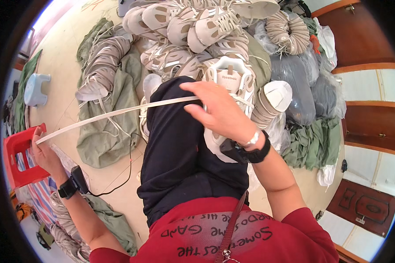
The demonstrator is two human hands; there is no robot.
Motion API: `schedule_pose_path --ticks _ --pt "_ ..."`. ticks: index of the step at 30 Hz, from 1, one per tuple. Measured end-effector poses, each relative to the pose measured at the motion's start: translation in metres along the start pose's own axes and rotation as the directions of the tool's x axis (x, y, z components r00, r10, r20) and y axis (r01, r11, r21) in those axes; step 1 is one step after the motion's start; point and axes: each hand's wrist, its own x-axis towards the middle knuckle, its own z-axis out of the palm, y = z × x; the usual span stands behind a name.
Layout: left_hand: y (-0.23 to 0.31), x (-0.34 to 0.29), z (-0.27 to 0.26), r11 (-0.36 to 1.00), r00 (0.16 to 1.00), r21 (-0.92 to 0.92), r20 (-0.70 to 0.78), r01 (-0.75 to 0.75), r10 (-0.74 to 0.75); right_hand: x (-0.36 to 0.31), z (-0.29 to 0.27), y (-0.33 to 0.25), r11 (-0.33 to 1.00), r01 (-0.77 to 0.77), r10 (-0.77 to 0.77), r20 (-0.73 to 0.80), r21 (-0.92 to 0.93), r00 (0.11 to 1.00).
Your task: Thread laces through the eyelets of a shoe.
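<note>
A white and beige sneaker (pixel 232 79) rests on my lap against my black trousers. My right hand (pixel 219 109) lies over the shoe and pinches one end of a long flat off-white shoelace (pixel 114 114). The lace runs taut to the left, where my left hand (pixel 44 151) holds its other end out beside a red plastic stool (pixel 15 153). Both wrists carry black bands; the right one also has a silver bracelet.
A heap of matching sneakers (pixel 184 26) lies ahead on the floor. Bundles of beige shoe uppers (pixel 103 61) rest on green sacks (pixel 109 131) at the left. Grey plastic bags (pixel 294 79) are at the right, a pale blue stool (pixel 35 87) at far left, wooden doors (pixel 364 39) at right.
</note>
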Motion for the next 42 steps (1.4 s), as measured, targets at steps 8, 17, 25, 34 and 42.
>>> schedule_pose_path --ticks 8,17,25,34,42 --pt "0.027 -0.011 -0.004 0.989 0.994 0.106 0.061 -0.102 0.096 0.000 -0.058 -0.030 0.673 -0.312 0.287 0.153 0.670 0.946" --pt "0.184 -0.104 0.133 0.915 0.738 -0.314 0.549 -0.253 0.392 -0.128 -0.134 0.050 0.421 0.096 0.523 -0.328 0.902 0.786" --pt "0.296 -0.176 0.166 0.614 0.118 -0.546 0.685 -0.570 0.719 -0.154 -0.091 0.031 0.807 -0.450 0.587 -0.435 0.382 0.683" --pt "0.318 -0.184 0.164 0.609 -0.019 -0.519 0.770 -0.599 0.638 -0.115 -0.072 0.004 0.885 -0.334 0.340 0.041 0.326 0.940" --pt "0.316 -0.182 0.162 0.699 0.014 -0.506 0.805 -0.506 0.593 -0.117 -0.074 0.003 0.737 -0.437 0.439 0.126 0.515 0.889"
